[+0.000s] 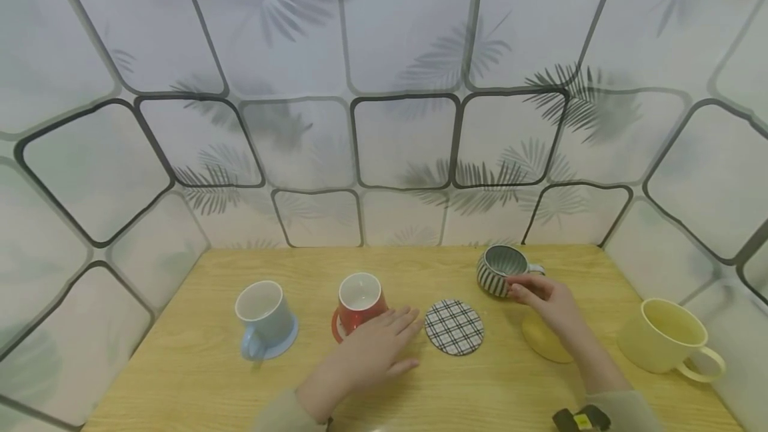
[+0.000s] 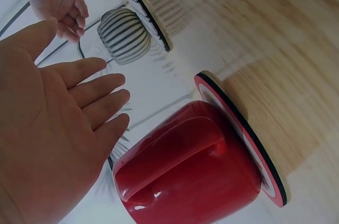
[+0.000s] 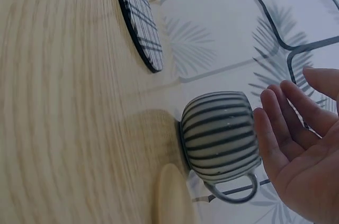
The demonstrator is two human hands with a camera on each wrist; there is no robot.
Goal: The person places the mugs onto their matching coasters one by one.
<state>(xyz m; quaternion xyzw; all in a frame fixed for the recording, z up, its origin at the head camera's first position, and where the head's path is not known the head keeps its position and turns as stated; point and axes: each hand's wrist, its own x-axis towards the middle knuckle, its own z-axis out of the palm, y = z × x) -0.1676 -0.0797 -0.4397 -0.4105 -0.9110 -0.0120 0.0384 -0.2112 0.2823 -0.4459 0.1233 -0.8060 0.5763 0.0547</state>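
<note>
My left hand [image 1: 375,345], fingers outstretched, hovers at the near right side of the red mug [image 1: 355,316]. That mug stands upright on a red-rimmed coaster [image 2: 273,184], and the left wrist view shows its handle with no fingers on it. My right hand [image 1: 549,302] has loosely bent fingers and holds nothing. Its fingertips [image 3: 260,115] are close beside the rim of the grey-and-white striped mug [image 3: 220,134], which stands upright on the table toward the back. Between the hands lies a round black-and-white checked coaster [image 1: 454,327] with nothing on it.
At the left a light blue mug [image 1: 267,319] stands on a light blue coaster [image 1: 287,345]. A yellow coaster [image 1: 543,342] lies partly under my right forearm. The big yellow mug [image 1: 657,342] is near the right wall. Patterned wall covering [image 1: 402,145] encloses the wooden table [image 1: 420,405].
</note>
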